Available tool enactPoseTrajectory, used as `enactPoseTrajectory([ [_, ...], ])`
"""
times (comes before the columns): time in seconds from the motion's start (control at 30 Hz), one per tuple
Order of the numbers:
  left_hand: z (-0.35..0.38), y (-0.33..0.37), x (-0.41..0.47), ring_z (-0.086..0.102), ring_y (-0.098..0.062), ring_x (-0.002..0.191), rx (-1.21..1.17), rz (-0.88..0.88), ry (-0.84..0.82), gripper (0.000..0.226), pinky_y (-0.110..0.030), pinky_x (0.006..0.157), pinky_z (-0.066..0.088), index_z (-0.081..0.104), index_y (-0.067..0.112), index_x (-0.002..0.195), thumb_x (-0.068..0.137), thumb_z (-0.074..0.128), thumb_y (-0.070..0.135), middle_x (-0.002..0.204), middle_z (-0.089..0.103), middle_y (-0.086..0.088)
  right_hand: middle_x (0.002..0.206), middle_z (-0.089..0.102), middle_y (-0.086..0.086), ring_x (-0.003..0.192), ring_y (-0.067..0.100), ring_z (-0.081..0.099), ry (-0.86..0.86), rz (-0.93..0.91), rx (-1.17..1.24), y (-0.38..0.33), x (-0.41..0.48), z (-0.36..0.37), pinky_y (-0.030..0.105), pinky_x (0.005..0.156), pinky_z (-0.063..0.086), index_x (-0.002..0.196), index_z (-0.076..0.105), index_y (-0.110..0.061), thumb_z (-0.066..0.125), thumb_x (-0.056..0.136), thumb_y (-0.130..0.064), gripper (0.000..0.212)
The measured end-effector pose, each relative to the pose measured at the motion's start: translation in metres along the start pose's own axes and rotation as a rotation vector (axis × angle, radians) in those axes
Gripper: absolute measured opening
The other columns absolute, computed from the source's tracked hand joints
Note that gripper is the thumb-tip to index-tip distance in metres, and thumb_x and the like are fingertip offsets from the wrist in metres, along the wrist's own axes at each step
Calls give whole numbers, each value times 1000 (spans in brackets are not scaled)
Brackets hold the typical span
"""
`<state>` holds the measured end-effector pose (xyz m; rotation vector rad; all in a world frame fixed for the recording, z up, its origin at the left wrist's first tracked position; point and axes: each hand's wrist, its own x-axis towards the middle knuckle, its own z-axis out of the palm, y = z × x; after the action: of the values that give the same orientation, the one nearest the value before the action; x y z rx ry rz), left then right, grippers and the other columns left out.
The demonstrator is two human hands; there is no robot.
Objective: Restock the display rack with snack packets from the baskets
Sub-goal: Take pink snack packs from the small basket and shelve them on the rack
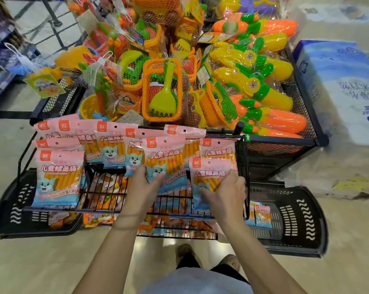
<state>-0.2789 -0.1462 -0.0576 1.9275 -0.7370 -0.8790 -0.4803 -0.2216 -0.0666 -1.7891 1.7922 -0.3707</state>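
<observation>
At the far left, a black slotted plastic basket (11, 200) stands on the floor, partly under the black wire display rack (107, 185). Pink-and-blue snack packets of orange sausage sticks are ranged along the rack's top tier; the leftmost front packet (58, 179) is stood upright at the front edge.

Near the centre, the left grip (143, 181) is pinched on the lower edge of a matching centre packet (166, 160), which is held upright against the row behind it. Just beside it, the right grip (226, 194) is closed round the lower part of the right-end packet (211, 172), which is held close to the rack's right-hand frame.

At the right, a second black slotted basket (302, 219) is seen with a few spare packets (262, 215) standing against its inner wall.

The step in hand is judged to be the seating of two packets in the front row. The next move calls for both packets to be set upright and released, after which stock is to be drawn from the right basket.
</observation>
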Motion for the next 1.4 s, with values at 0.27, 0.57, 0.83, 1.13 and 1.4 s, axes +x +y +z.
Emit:
enactPoseTrajectory([
  [0.27,-2,2,-12,68,2,89,-84,5,2,13,-14,71,51,60,19,111,100,67,20,104,72,3,98,60,-5,82,13,64,-127,23,170,4,-4,-3,41,71,58,107,42,-27,86,80,-38,53],
  [0.57,-6,18,-26,70,-17,92,-139,35,-1,10,-40,81,57,61,14,104,100,67,22,99,73,-5,100,66,-12,85,-1,66,-139,26,474,-4,-19,-51,21,69,53,114,49,-28,88,79,-38,54],
  [0.83,9,58,-37,74,-17,99,-242,114,-121,15,-38,83,57,64,24,115,101,66,21,103,77,5,104,73,-9,89,3,71,-53,-7,606,12,-17,-106,33,77,60,116,57,-30,91,75,-31,53],
  [1.13,74,110,-69,60,10,70,-202,165,-205,13,-9,64,45,56,23,91,101,64,21,70,62,36,108,76,-5,96,12,75,-9,23,711,69,-7,-163,50,86,61,117,59,-28,90,77,-28,51],
  [1.4,186,147,-108,69,7,97,-197,136,-231,24,-11,77,55,61,31,121,100,65,19,105,73,26,105,77,1,90,15,77,-67,57,854,174,33,-234,27,67,62,119,60,-19,87,80,-12,48],
])
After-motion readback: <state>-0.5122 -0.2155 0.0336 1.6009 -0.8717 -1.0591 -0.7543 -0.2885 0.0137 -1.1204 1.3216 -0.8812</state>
